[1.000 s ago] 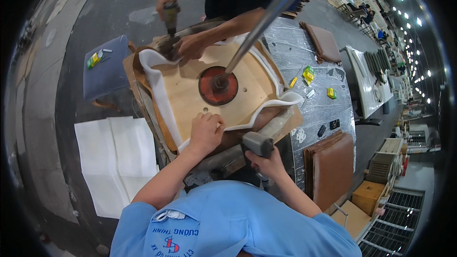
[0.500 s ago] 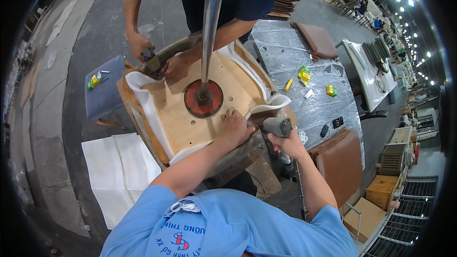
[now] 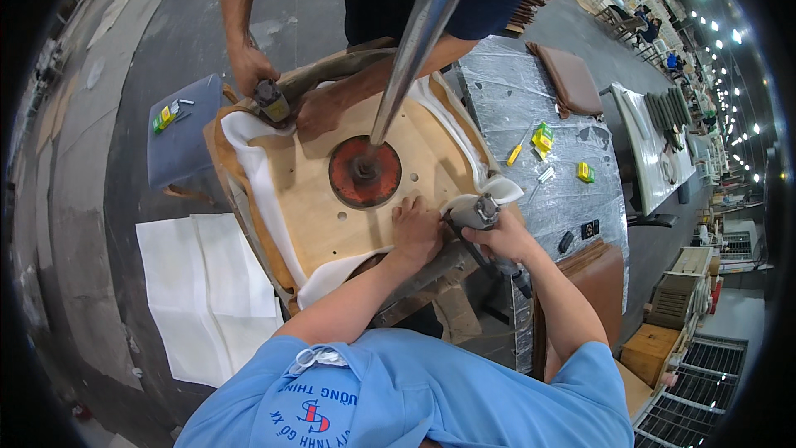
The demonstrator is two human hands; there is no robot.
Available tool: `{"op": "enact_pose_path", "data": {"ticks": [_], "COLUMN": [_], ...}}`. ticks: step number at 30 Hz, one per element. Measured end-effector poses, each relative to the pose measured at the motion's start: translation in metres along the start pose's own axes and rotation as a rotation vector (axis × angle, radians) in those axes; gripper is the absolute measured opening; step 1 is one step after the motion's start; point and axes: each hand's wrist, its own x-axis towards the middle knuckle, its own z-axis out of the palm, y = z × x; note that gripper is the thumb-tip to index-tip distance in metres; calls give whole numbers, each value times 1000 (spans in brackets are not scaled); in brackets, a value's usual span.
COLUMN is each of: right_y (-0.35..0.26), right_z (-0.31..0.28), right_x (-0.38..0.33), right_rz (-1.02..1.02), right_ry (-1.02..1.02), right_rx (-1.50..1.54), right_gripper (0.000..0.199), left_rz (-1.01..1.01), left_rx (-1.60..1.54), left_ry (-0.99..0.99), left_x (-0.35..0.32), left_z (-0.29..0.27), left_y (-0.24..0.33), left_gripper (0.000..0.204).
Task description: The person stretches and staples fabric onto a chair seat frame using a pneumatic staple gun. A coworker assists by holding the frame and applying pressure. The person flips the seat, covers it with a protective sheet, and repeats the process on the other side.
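A tan seat board point(image 3: 303, 220), ringed by white padding point(image 3: 264, 199) and a brown-grey cover point(image 3: 414, 280), lies under a red round disc point(image 3: 344, 170) on a metal rod point(image 3: 427, 29). At the board's near edge my left hand point(image 3: 417, 232) presses down, fingers curled over the cover's folded edge. My right hand point(image 3: 506, 238) grips a grey staple gun point(image 3: 477, 213), its nose beside my left hand at the near right corner. Across the board, another person's hand point(image 3: 253, 66) holds a second staple gun point(image 3: 271, 102); their other hand point(image 3: 322, 112) presses the far edge.
On the right, a plastic-wrapped table point(image 3: 564, 182) bears a brown cushion point(image 3: 568, 79), small yellow-green boxes point(image 3: 542, 141) and a yellow-handled tool point(image 3: 515, 153). Stacked brown covers point(image 3: 597, 282) stand nearer. Leftward are a blue-grey padded seat point(image 3: 184, 145) and white sheets point(image 3: 207, 290).
My right hand has brought the staple gun closer to my left hand and tilted it. The other person's staple gun has shifted only slightly. The whole view has turned a little.
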Motion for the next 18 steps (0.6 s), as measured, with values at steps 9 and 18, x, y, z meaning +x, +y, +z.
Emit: {"op": "enact_pose_path", "data": {"ticks": [9, 18], "right_y": [4, 3], "right_z": [13, 10], "right_x": [13, -6], "right_rz": [-139, -40], "right_ry": [117, 32], "right_rx": [-207, 43], "right_gripper": [43, 35], "left_rz": [18, 7], "left_rx": [64, -5], "left_ry": [-58, -18], "left_x": [-2, -18], "left_z": [-6, -10], "left_y": [0, 0], "left_gripper": [20, 22]}}
